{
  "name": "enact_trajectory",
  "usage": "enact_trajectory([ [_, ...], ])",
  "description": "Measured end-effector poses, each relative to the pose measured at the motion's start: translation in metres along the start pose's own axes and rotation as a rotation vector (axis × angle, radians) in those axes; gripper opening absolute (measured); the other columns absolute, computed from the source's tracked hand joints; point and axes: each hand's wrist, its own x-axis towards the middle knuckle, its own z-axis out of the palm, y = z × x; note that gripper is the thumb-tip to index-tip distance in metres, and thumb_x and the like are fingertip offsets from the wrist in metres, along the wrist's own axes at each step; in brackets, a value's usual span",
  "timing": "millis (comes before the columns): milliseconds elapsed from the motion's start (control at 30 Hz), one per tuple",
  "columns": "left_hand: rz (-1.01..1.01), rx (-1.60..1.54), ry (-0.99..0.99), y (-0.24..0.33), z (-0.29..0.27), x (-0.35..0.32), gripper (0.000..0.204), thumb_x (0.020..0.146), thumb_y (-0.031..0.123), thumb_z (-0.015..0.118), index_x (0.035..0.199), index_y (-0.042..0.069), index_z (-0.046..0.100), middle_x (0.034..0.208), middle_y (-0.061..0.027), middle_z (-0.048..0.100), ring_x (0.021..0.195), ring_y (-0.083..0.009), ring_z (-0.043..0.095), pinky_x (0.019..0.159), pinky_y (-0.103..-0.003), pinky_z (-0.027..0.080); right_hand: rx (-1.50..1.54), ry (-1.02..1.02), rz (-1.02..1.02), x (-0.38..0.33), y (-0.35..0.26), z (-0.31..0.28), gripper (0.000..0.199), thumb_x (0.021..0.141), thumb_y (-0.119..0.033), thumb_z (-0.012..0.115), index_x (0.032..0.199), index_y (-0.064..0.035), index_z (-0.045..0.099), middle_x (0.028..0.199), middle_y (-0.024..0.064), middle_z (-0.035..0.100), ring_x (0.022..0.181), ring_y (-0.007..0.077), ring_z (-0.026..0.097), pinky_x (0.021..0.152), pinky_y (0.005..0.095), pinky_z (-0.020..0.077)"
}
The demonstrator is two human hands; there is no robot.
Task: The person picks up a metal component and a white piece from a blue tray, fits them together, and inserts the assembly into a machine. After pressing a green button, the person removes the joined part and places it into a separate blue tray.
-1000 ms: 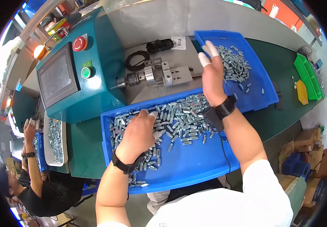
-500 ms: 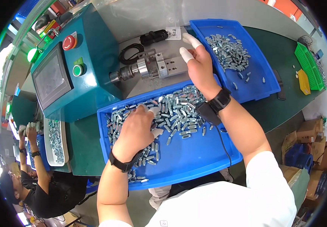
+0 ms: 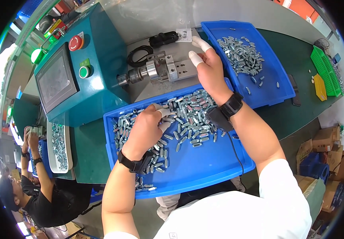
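Note:
My left hand (image 3: pixel 147 126) is over the heap of small silvery metal fittings (image 3: pixel 188 115) in the near blue tray (image 3: pixel 199 163). Its thumb and forefinger, in white finger cots, point right and stand apart just above the pieces; the other fingers are curled and partly hidden. My right hand (image 3: pixel 211 67) is raised by the right end of a metal clamping fixture (image 3: pixel 172 71). White cots cover its thumb and fingers, which are spread, and nothing shows between them. To the fixture's left is a round chuck-like spindle (image 3: pixel 134 75) of a teal machine (image 3: pixel 96 59).
A second blue tray (image 3: pixel 273 83) at the right holds more fittings. Beyond it lie a green basket (image 3: pixel 325 71) and a yellow scoop-like bin (image 3: pixel 320 88). A black cable (image 3: pixel 138 55) is coiled behind the fixture. At the left, a co-worker (image 3: pixel 36 195) works beside a white tray (image 3: pixel 69 159).
My left hand has shifted slightly up and turned; its thumb and forefinger have drawn closer together and point right. The right hand has hardly moved. The co-worker's hands moved slightly.

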Motion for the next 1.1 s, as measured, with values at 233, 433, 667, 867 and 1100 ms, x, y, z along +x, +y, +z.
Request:
enact_trajectory([
  [233,0.090,-0.003,0.092,-0.001,0.004,0.006,0.016,0.081,-0.002,0.081,0.096,0.003,0.079,0.100,-0.0152,0.075,0.097,-0.0373,0.071,0.086,-0.043,0.059,-0.057,-0.019,0.051,-0.001,-0.006,0.002,0.050,0.103,-0.010,0.067,0.151,-0.0063,0.056,0.130,0.0066,0.066,0.088,0.0054,0.056,0.080,0.0235,0.0484],
  [433,0.089,0.166,0.050,0.003,0.006,0.010,0.021,0.079,-0.004,0.083,0.098,0.002,0.077,0.098,-0.0157,0.075,0.090,-0.0338,0.073,0.077,-0.039,0.060,-0.106,-0.020,0.044,-0.002,-0.009,0.005,0.045,0.101,-0.012,0.069,0.146,-0.0101,0.063,0.110,0.0065,0.063,0.087,0.0092,0.057,0.077,0.0268,0.0492],
  [667,-0.069,0.104,-0.016,0.014,0.010,0.013,0.028,0.082,-0.001,0.080,0.109,0.002,0.076,0.097,-0.0182,0.072,0.089,-0.0373,0.071,0.078,-0.044,0.058,-0.160,-0.025,-0.067,-0.009,-0.008,0.010,0.041,0.101,-0.012,0.069,0.141,-0.0086,0.065,0.114,0.0118,0.060,0.092,0.0176,0.061,0.080,0.0314,0.0523],
  [867,0.216,0.430,-0.039,0.013,0.012,0.013,0.033,0.083,-0.004,0.077,0.115,0.001,0.075,0.094,-0.0170,0.069,0.082,-0.0354,0.069,0.074,-0.043,0.057,-0.141,-0.039,-0.081,-0.010,-0.005,0.013,0.041,0.101,-0.013,0.069,0.141,-0.0091,0.065,0.117,0.0134,0.059,0.094,0.0203,0.063,0.082,0.0328,0.0545],
  [1100,-0.005,0.152,-0.001,0.029,-0.006,0.021,0.030,0.081,-0.006,0.076,0.111,0.001,0.076,0.091,-0.0172,0.072,0.088,-0.0360,0.070,0.077,-0.043,0.057,-0.107,-0.056,-0.042,-0.007,-0.009,0.012,0.042,0.101,-0.013,0.068,0.142,-0.0089,0.064,0.115,0.0141,0.060,0.089,0.0216,0.064,0.080,0.0329,0.0549],
])
